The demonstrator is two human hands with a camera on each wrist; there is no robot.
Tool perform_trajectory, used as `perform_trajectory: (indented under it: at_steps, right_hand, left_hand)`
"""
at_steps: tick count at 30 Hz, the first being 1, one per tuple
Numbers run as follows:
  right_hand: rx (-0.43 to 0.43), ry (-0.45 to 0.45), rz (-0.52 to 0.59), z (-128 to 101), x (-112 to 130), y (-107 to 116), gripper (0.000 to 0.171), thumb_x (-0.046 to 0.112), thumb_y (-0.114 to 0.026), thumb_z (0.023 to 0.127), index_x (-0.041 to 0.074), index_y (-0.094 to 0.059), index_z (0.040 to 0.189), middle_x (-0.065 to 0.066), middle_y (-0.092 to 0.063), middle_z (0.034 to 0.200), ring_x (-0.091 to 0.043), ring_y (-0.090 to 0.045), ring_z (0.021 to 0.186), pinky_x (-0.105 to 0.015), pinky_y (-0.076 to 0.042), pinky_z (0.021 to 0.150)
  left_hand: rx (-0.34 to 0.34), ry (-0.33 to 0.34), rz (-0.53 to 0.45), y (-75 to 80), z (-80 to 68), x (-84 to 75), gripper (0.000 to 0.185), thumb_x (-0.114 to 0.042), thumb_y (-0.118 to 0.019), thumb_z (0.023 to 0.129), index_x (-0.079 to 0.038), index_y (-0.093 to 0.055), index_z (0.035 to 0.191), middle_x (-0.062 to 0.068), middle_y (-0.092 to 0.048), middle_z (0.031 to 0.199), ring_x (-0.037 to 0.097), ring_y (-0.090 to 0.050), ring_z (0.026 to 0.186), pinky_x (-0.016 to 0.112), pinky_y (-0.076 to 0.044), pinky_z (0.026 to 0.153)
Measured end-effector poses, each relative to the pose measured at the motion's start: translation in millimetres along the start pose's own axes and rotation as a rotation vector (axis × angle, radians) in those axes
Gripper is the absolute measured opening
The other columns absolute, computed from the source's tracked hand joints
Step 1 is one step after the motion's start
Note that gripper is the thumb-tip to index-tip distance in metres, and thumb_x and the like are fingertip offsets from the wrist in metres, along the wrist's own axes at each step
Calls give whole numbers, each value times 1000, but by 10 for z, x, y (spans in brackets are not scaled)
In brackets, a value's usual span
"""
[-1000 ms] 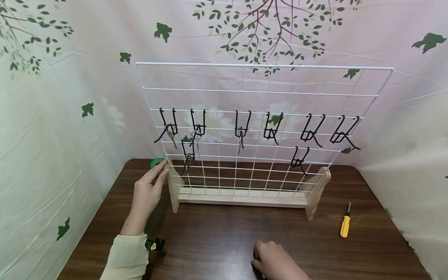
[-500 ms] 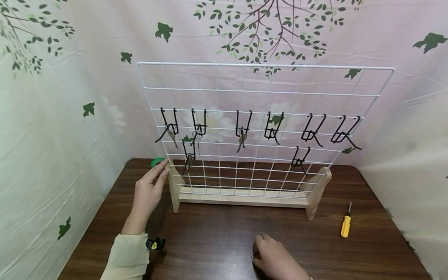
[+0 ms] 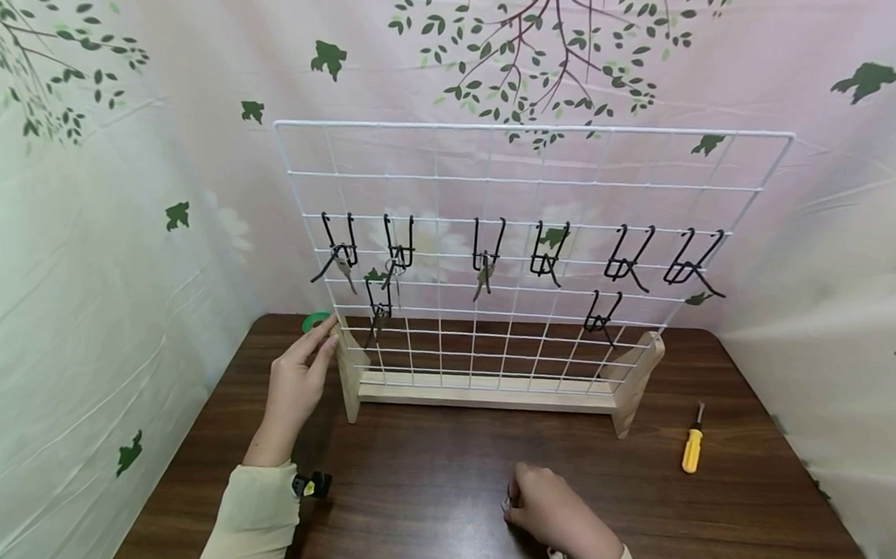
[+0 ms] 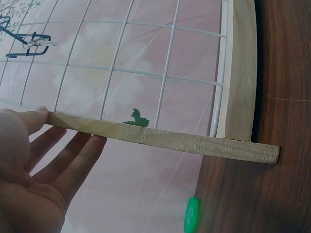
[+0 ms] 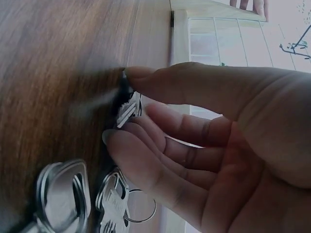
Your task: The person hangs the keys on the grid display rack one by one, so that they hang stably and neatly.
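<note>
The right hand (image 3: 551,508) is low at the front edge of the bench (image 3: 426,472). Its fingers (image 5: 160,87) curl down and pinch a small silver key (image 5: 127,109) lying flat on the wood. More keys (image 5: 114,199) on rings lie just beside it. The key looks light, hard and a bit slippery, so pinching its wide end seems best. The left hand (image 3: 296,378) rests straight fingers (image 4: 73,155) on the wooden foot (image 4: 165,138) of the wire rack (image 3: 521,226), at the back left.
</note>
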State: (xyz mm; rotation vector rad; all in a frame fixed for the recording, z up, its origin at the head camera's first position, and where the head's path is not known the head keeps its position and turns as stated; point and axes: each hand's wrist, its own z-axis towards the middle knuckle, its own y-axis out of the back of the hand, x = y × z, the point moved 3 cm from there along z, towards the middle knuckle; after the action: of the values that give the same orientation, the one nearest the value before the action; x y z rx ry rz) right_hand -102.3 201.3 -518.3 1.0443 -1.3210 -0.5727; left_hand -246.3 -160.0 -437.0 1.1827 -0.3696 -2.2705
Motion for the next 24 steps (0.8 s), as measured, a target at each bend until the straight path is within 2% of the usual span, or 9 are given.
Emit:
perform_trajectory:
  at_steps: [4, 7, 10, 15, 20, 24]
  right_hand:
    - [12, -64, 61, -18, 101, 93, 34, 22, -90, 84, 11, -58, 88, 2, -56, 77, -14, -51, 67, -31, -43, 59]
    - [21, -103, 61, 5, 80, 68, 34, 26, -89, 87, 10, -59, 88, 0, -59, 79, -17, -54, 69, -35, -46, 61]
    - [6, -88, 23, 43, -53, -51, 33, 29, -87, 89, 11, -60, 88, 1, -60, 80, -16, -55, 70, -35, -47, 61]
    - [-14, -38, -15, 122, -293, -257, 30, 35, -86, 88, 18, -61, 86, 7, -58, 78, -7, -51, 69, -29, -44, 60]
    - [-12, -13, 64, 86, -118, -89, 29, 25, -89, 84, 13, -62, 83, 3, -58, 76, -10, -49, 68, -29, -42, 60]
    - [22, -41, 146, 32, 53, 75, 26, 18, -88, 84, 12, -62, 82, 5, -58, 72, -7, -47, 65, -25, -41, 60]
  left_hand:
    - [0, 4, -1, -4, 7, -7, 40, -17, -64, 109, -15, -65, 149, 17, -69, 146, 39, -66, 135, 58, -55, 107]
    - [-1, 12, -1, -5, 4, -6, 40, -17, -65, 109, -16, -66, 149, 16, -69, 146, 38, -66, 135, 58, -56, 106]
    - [0, 14, -1, -7, 2, -7, 40, -17, -65, 109, -16, -65, 149, 16, -69, 146, 38, -66, 136, 58, -56, 107]
    - [-3, 12, 1, -7, 7, -8, 40, -18, -64, 109, -16, -65, 149, 15, -69, 146, 39, -66, 136, 58, -56, 107]
    - [-4, 12, 6, -8, 6, -3, 40, -17, -64, 109, -16, -65, 149, 16, -69, 146, 39, -66, 136, 59, -55, 107]
    - [-2, 11, 10, -10, 1, 0, 40, -17, -64, 109, -16, -65, 149, 16, -69, 146, 39, -66, 136, 60, -56, 106]
